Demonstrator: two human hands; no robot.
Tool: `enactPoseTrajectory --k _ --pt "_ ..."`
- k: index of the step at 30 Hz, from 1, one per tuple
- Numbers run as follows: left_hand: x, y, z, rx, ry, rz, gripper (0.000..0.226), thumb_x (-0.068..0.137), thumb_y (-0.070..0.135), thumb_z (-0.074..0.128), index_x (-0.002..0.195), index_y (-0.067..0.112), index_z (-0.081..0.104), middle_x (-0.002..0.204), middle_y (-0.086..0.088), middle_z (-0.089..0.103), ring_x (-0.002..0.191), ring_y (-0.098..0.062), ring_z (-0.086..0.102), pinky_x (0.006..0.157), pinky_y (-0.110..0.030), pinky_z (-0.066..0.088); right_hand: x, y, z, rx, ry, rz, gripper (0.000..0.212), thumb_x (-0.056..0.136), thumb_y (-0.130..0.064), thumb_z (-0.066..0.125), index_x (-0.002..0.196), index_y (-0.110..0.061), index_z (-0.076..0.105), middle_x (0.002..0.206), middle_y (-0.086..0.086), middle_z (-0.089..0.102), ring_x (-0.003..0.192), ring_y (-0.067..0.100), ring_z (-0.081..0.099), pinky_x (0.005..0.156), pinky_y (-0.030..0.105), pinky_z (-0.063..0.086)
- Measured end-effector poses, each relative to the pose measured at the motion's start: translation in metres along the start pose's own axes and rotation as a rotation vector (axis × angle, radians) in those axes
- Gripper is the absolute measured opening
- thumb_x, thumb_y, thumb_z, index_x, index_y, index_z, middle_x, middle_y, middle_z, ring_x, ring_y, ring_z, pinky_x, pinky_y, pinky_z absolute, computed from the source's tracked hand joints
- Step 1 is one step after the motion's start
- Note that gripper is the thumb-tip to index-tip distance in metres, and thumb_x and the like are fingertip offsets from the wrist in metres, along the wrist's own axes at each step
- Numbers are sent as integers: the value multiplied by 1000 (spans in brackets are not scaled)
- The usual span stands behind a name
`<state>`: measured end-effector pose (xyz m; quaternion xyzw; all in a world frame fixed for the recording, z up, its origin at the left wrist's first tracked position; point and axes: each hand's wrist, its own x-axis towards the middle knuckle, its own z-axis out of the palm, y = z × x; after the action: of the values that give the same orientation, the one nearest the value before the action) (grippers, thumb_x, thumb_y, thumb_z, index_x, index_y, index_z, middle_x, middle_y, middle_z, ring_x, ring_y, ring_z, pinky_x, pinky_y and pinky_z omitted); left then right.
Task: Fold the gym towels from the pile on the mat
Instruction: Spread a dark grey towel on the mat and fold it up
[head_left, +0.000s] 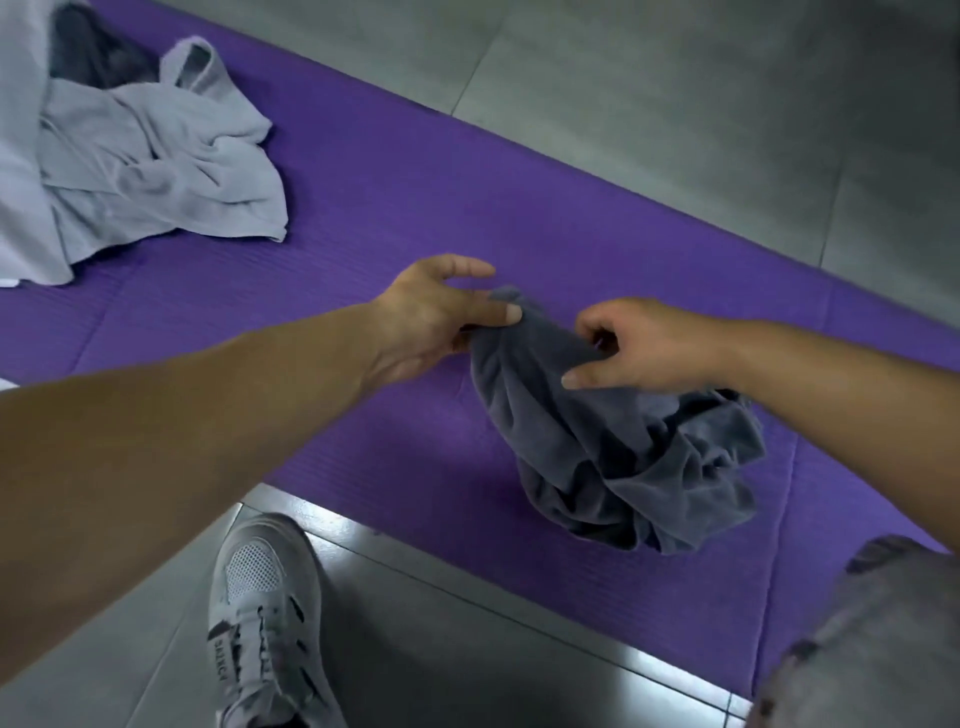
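Note:
A crumpled dark grey towel lies on the purple mat, near its front edge at the right. My left hand pinches the towel's upper end between thumb and fingers. My right hand grips a fold of the same towel just to the right, its fingers curled into the cloth. At the mat's far left sits the pile: rumpled light grey towels with a darker one showing behind them.
Grey floor tiles surround the mat. My white sneaker stands on the tiles just in front of the mat's edge. My knee in grey shorts is at the bottom right.

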<state>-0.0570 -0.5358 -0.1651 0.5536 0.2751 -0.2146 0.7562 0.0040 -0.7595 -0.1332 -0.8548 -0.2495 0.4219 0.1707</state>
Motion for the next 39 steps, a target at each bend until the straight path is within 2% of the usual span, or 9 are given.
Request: enactPoseTrajectory --k 5,7,10,13,17,26,31,34,39 --pt "-19 -6 -2 28 -48 17 39 73 1 84 108 11 68 88 -3 74 88 -19 70 95 -42 54 -12 -21 -6 277 -26 67 73 67 -68 72 132 -41 50 114 -17 63 106 1 62 89 25 48" --pt "-26 -6 4 20 -101 40 37 71 5 84 104 12 69 88 -1 75 86 -17 70 92 -40 54 -9 -29 -6 315 35 1 68 66 -70 71 125 -40 59 112 -12 70 104 3 65 89 27 49" --pt "-26 -1 5 10 -106 70 37 71 12 83 106 14 70 95 -1 75 86 -14 70 80 -32 55 -5 -33 -4 310 159 -27 29 82 -52 76 100 -30 72 89 -15 71 81 -3 64 76 21 50" --pt "-25 1 -2 -3 -56 78 35 83 11 78 117 12 69 102 -3 74 94 -17 68 86 -33 52 -5 -32 -4 350 216 -53 12 88 -37 75 93 -25 74 81 -9 69 71 1 61 70 20 48" --pt "-28 2 2 -45 -58 85 30 89 9 73 118 15 70 107 -1 75 99 -17 70 95 -38 52 -11 -35 -9 328 182 -91 22 87 -45 73 95 -25 75 96 1 76 90 17 71 83 34 56" --pt "-23 45 23 -96 -89 291 18 92 8 69 108 16 69 94 -7 71 88 -19 67 81 -34 55 -18 -36 -28 665 480 -209 28 104 -25 55 77 -18 63 62 -11 54 57 2 44 56 17 39" --pt "-23 51 32 72 -206 268 18 87 17 74 104 11 74 99 -6 75 93 -18 70 84 -31 56 -26 -34 -26 709 575 -204 23 101 -24 60 80 -21 69 70 -10 67 66 2 59 63 18 49" --pt "-25 57 37 89 -200 306 6 92 19 70 87 16 73 90 -4 72 88 -17 67 86 -35 54 -31 -31 -34 714 508 -211 15 90 -31 71 80 -19 72 75 -1 71 72 9 64 68 23 53" --pt "-24 65 34 1 -109 328 16 100 19 61 85 16 63 99 -11 67 92 -25 65 89 -43 55 -36 -22 -47 658 205 -52 46 69 -45 79 94 -6 73 97 18 75 86 25 69 87 40 54"
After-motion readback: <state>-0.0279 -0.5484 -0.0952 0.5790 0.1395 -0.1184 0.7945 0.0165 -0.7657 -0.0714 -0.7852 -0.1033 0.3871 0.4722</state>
